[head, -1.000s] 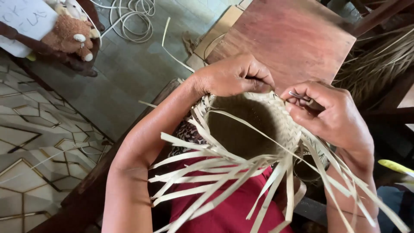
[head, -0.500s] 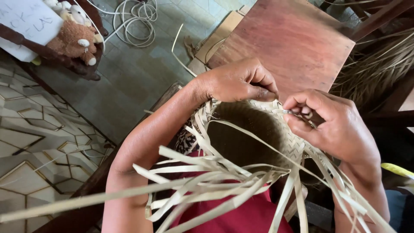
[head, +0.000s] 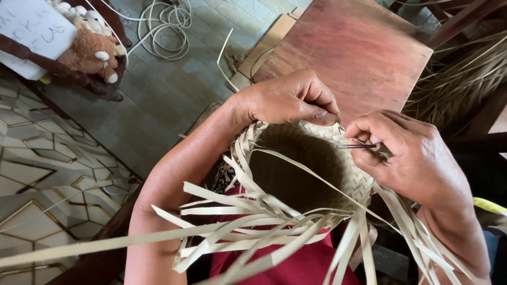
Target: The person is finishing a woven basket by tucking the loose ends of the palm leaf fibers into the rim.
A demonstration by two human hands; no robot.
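Pale straw basket (head: 306, 169), half woven, sits in the person's lap over red cloth (head: 301, 266), loose strips (head: 237, 232) fanning from its near rim. Left hand (head: 288, 100) arches over the far rim, grip pinched on it. Right hand (head: 409, 155) has its grip clamped on a thin metal needle (head: 355, 146) at the rim.

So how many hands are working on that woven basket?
2. The left hand grips the far rim of the woven basket; the right hand pinches a thin metal tool at the rim.
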